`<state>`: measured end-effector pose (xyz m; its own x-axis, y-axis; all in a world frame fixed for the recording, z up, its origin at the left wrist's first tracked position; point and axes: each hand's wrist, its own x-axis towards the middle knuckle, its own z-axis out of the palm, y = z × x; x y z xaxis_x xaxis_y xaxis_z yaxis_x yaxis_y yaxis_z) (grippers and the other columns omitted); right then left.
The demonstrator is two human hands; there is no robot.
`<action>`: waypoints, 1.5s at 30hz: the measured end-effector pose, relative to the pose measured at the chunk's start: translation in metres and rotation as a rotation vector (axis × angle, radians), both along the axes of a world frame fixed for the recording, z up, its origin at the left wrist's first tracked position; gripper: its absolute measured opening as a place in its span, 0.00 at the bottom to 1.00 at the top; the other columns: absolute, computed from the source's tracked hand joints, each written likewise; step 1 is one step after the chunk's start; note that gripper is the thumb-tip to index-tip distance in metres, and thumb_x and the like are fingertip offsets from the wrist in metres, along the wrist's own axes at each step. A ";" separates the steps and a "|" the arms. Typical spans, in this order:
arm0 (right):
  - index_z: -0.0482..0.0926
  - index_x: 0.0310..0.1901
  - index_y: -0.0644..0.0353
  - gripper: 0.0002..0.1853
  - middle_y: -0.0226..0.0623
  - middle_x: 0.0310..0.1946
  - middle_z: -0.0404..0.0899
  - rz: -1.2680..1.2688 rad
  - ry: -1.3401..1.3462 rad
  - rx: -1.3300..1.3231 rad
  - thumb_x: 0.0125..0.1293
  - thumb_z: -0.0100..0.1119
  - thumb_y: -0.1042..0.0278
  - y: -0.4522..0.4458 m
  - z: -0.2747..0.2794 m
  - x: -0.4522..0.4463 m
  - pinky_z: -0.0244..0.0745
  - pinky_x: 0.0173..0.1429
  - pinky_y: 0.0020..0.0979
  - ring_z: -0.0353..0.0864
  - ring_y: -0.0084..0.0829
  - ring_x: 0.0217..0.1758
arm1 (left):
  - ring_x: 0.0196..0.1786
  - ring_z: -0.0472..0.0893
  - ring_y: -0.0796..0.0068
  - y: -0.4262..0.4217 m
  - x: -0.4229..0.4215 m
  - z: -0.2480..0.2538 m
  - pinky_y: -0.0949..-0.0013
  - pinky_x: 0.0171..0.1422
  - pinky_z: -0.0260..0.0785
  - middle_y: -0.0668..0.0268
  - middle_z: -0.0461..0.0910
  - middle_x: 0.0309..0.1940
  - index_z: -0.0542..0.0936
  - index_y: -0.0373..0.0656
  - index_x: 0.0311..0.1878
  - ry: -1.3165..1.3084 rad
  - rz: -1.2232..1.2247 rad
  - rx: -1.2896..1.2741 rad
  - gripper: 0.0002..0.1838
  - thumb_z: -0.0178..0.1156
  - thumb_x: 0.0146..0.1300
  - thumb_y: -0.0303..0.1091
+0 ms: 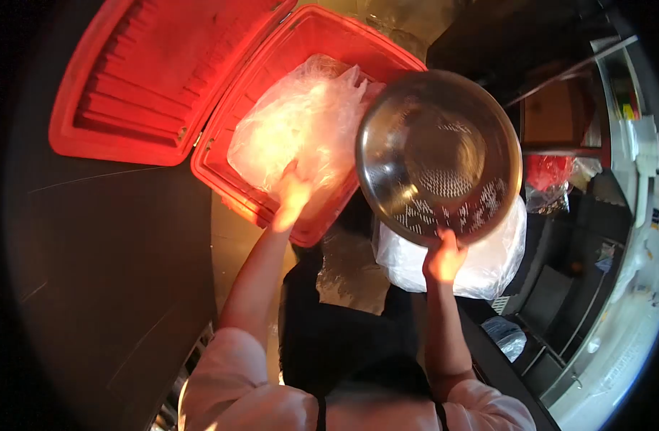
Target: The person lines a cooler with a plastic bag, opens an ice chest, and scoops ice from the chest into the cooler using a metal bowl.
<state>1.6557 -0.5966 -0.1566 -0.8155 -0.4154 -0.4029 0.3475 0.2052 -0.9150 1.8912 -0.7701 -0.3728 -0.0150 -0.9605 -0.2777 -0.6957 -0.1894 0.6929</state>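
A round metal colander point(444, 144), with small holes in its bottom and side, is tilted up so its inside faces me. My right hand point(446, 260) grips its near rim, thumb over the edge. Inside the red cooler box point(207, 154) lies a big clear plastic bag point(300, 108) with pale contents that I cannot make out in the glare. My left hand point(293, 189) reaches over the near wall of the box and is closed on the bag's near side; its fingertips are partly lost in the bright light.
The box's red lid point(153, 65) is swung back to the left. A white plastic-wrapped bundle point(451, 266) sits below the colander. A dark counter point(121, 273) runs along the left, and shelves with bagged goods point(548, 176) stand on the right.
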 end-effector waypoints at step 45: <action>0.50 0.72 0.64 0.45 0.57 0.69 0.56 0.738 0.505 0.143 0.52 0.58 0.85 -0.209 -0.117 -0.041 0.53 0.74 0.39 0.55 0.54 0.73 | 0.59 0.74 0.61 -0.112 0.038 0.161 0.58 0.62 0.66 0.57 0.76 0.54 0.70 0.38 0.61 1.093 0.558 0.089 0.20 0.51 0.68 0.37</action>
<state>1.6148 -0.8058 -0.2735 -0.4553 -0.8763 -0.1575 -0.3531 0.3401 -0.8716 1.9291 -0.8818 -0.2120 0.1262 -0.8884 -0.4415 0.4330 -0.3511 0.8302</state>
